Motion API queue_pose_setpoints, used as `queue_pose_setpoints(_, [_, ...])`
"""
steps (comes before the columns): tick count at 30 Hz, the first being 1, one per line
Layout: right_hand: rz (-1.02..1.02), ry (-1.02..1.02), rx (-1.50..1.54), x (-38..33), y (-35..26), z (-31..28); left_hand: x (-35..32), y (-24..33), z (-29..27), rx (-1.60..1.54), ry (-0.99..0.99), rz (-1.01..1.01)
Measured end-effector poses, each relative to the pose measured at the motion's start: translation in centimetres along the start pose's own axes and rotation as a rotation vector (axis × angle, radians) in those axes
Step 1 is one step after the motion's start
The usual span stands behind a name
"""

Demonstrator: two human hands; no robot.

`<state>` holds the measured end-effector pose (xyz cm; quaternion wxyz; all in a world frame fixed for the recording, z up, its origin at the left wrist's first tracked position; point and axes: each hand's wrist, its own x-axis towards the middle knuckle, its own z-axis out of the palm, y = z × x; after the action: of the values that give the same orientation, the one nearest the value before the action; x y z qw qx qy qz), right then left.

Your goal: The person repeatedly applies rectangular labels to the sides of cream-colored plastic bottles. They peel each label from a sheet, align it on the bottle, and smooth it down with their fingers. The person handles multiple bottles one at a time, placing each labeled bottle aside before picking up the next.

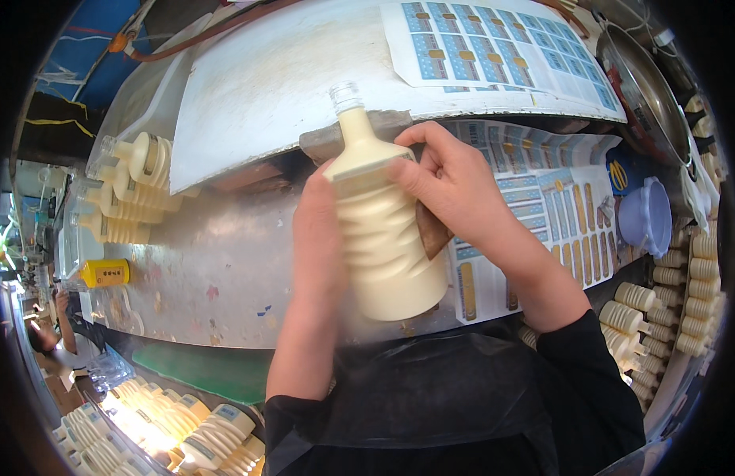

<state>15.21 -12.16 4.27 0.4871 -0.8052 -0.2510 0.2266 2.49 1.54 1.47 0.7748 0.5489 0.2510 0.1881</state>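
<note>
left hand [318, 238] grasps ribbed cream bottle [383, 230] body | right hand [455, 186] clasps its shoulder | bottle between hands, above steel table [217, 270] | likely full, heavy, slick plastic; grip ribs

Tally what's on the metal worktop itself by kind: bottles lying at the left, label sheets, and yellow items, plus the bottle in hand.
Cream bottle held in both hands: 1
Cream bottles lying at left: 3
Label sheets: 2
Small yellow container: 1
Total: 7
</note>
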Motion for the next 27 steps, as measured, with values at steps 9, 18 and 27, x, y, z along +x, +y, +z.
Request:
queue_pose_setpoints(9, [0.009, 0.026, -0.184, 0.1, -1.5, 0.8, 0.4, 0.1, -0.1, -0.111, 0.008, -0.095])
queue_pose_setpoints(18, [-0.005, 0.058, -0.166, 0.0, -1.3, 1.1, 0.7, -0.5, -0.7, -0.196, -0.022, -0.108])
queue_pose_setpoints(27, [-0.022, 0.072, -0.268, 0.2, -2.2, 1.4, 1.3, -0.9, -1.0, -0.104, -0.042, -0.094])
